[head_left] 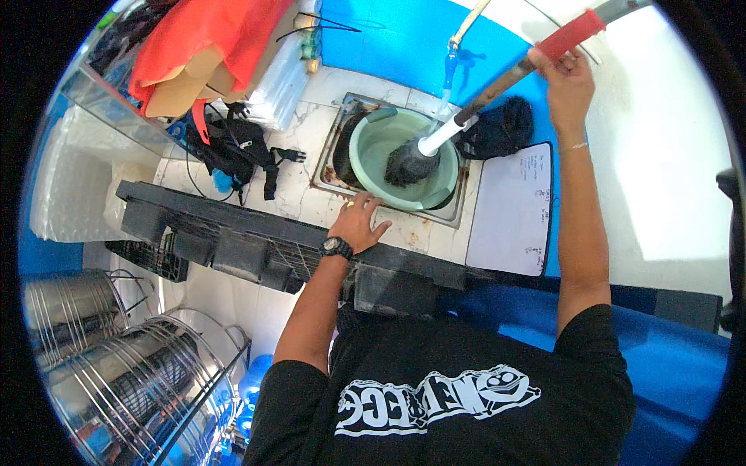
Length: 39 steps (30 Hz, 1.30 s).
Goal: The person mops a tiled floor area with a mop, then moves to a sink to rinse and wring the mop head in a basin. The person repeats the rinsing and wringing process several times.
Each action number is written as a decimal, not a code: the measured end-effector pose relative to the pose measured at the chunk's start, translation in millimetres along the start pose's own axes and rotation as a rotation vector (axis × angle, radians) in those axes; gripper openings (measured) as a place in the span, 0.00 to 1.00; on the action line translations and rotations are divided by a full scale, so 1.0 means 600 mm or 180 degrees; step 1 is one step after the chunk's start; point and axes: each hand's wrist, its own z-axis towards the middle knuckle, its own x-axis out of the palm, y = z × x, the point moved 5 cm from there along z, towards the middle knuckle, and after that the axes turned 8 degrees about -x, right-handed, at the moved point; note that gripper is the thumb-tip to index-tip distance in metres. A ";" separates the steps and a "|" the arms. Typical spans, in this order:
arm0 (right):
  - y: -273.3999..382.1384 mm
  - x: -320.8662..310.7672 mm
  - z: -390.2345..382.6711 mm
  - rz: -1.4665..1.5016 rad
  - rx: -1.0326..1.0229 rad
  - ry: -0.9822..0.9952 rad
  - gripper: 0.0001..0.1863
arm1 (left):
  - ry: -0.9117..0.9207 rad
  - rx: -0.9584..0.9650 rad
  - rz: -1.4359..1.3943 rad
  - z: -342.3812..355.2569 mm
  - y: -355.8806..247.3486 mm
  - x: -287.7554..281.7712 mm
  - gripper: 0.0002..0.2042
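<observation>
A pale green basin (359,171) stands tilted in the metal sink (326,172), with water in it. The dark, shaggy head (412,165) of a mop dips into the basin. From its white socket, the mop's worn brown pole (491,92) slants up to the right, ending in a red grip sleeve. My right hand (566,81) is closed around the pole at the lower end of that sleeve. My left hand (360,223), fingers apart, rests at the counter's front edge by the basin's near rim; it holds nothing. A dark watch is on my left wrist.
A blue tap (449,70) hangs over the basin. Right of the sink lie a black cloth bundle (501,128) and a whiteboard (509,210). Black straps (241,151) and a red bag (210,46) sit left. Metal racks (155,380) stand below left.
</observation>
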 end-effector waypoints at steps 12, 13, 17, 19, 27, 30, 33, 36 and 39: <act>-0.085 0.044 -0.099 0.1206 0.0979 0.0742 0.24 | 0.0016 -0.0040 -0.0040 0.000 0.002 -0.001 0.28; -0.086 0.044 -0.103 0.1328 0.0944 0.0753 0.26 | -0.0019 -0.0012 -0.0032 0.000 0.002 0.000 0.28; -0.053 0.032 -0.074 0.0683 0.0498 0.0955 0.27 | 0.0067 -0.0022 0.0041 0.003 0.002 0.003 0.28; -0.023 0.018 -0.040 0.0194 0.0212 0.0888 0.28 | 0.0151 -0.0071 0.0082 0.003 0.002 0.005 0.29; 0.016 -0.015 0.006 -0.1154 0.0050 0.0159 0.25 | 0.0052 -0.0028 0.0036 0.002 0.000 0.002 0.27; -0.034 0.029 -0.053 -0.0815 0.0473 0.0745 0.26 | 0.0080 -0.0063 0.0020 0.002 0.002 0.001 0.27; -0.066 0.065 -0.106 0.0837 0.0616 0.0816 0.23 | 0.0114 -0.0085 -0.0026 0.001 0.001 0.001 0.29; -0.064 0.062 -0.111 0.0968 0.0464 0.0881 0.22 | 0.0170 -0.0129 0.0027 0.000 0.001 0.003 0.29; -0.030 0.032 -0.063 0.0415 0.0152 0.0727 0.22 | 0.0150 -0.0095 0.0059 0.001 0.000 0.001 0.29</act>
